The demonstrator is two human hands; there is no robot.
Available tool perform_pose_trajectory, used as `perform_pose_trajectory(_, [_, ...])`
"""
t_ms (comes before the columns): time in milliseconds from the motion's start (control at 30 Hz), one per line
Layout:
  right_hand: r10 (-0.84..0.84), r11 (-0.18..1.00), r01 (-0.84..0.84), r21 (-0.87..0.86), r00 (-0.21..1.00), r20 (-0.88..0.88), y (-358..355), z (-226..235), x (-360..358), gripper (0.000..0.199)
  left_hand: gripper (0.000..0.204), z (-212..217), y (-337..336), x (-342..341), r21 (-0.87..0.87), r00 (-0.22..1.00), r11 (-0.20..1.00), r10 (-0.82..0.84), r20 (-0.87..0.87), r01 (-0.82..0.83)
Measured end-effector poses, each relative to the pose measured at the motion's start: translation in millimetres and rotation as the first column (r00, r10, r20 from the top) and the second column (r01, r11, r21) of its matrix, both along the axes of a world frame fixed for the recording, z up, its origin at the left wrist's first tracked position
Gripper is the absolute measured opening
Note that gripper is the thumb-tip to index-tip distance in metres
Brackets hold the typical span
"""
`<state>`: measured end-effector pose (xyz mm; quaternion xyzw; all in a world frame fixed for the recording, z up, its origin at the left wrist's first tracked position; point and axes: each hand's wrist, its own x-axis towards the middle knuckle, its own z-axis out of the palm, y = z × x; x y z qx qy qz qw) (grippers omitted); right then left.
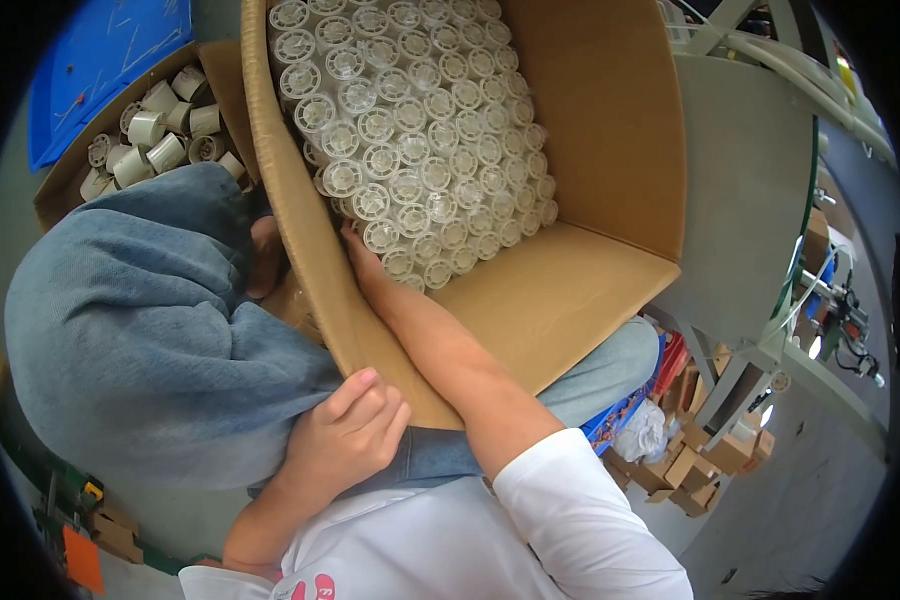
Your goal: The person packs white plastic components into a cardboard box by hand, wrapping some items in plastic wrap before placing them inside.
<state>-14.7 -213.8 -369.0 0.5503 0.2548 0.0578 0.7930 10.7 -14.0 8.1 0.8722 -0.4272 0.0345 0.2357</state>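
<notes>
Between my knees a large cardboard box [610, 130] is tilted open toward me. Many clear plastic cylinders with round spoked ends [410, 150] are stacked in rows inside. My right hand [365, 262] reaches into the box, against its left wall, at the lower left corner of the stack. Its fingers are mostly hidden there, so their grip does not show. At the box's near left corner my left hand [355, 425] is closed, with thumb and curled fingers on the cardboard edge. Denim from my trouser leg lies right beside it.
On the left stands a smaller carton [65, 195] of white plastic cylinders, with a blue tray [110, 60] behind it. A grey metal-framed table [740, 190] is on the right. Below it, several small cartons [690, 470] and a clear plastic bag [642, 432] lie near the floor.
</notes>
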Motion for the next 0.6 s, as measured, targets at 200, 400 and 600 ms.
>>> perform_pose_trajectory(200, [-0.048,0.99,-0.026,-0.137,0.858,-0.512,35.0,54.9,22.6,0.051,0.002,-11.9,13.9,-12.8,0.054,0.998,0.997,0.053,0.032,-0.055])
perform_pose_trajectory(400, [-0.019,0.866,0.392,0.31,0.645,-0.764,20.5,101.4,36.6,0.052,0.003,-9.7,10.7,-11.5,0.021,0.999,0.999,0.041,0.007,-0.041])
perform_pose_trajectory(600, [-0.132,0.848,0.467,0.251,0.644,-0.754,38.9,93.5,31.6,0.055,0.002,-10.9,10.9,-12.8,0.036,0.999,0.999,0.037,0.003,-0.037])
